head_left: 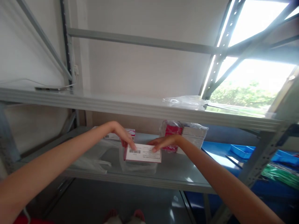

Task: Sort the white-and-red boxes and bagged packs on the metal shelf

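Head view, left hand (123,136) and right hand (163,142), fingers loosely extended, seemingly pressing labelled box (143,154)

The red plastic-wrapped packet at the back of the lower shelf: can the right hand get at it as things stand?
Probably yes. The right hand rests on the white labelled box, just in front of the red plastic-wrapped packet, with nothing visible between them.

Label print (143,152) — blurred, perhaps unreadable.
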{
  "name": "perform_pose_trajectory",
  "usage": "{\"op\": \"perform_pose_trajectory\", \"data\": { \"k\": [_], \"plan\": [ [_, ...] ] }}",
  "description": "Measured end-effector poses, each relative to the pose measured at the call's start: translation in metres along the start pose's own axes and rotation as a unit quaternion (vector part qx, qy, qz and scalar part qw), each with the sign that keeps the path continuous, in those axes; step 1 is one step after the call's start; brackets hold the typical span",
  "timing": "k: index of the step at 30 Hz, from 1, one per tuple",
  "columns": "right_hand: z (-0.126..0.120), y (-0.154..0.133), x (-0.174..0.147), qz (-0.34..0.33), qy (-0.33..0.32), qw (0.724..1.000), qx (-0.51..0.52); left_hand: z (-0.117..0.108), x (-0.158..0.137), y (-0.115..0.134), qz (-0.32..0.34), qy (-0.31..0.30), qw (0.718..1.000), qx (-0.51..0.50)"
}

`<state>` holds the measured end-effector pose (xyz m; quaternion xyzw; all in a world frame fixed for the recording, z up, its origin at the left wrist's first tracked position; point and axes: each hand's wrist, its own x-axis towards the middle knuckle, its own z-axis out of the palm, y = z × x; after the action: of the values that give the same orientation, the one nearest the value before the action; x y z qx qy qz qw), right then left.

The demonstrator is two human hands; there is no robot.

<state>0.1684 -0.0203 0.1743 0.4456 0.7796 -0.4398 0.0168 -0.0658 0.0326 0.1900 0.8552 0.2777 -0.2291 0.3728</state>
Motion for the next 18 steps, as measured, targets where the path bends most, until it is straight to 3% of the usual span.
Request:
{"op": "perform_pose_trajectory", "data": {
  "k": [4, 9, 18],
  "plan": [
    [0.004, 0.016, 0.008, -0.008, -0.001, 1.0, 0.027, 0.016, 0.019, -0.017, 0.024, 0.024, 0.999, 0.016],
    [0.006, 0.038, 0.025, -0.053, 0.004, 0.998, 0.03, 0.015, 0.041, -0.037, 0.066, 0.08, 0.992, 0.065],
    [-0.002, 0.067, 0.066, -0.015, 0.06, 0.997, -0.036, 0.015, 0.076, -0.071, 0.047, 0.178, 0.981, 0.063]
  ]
}}
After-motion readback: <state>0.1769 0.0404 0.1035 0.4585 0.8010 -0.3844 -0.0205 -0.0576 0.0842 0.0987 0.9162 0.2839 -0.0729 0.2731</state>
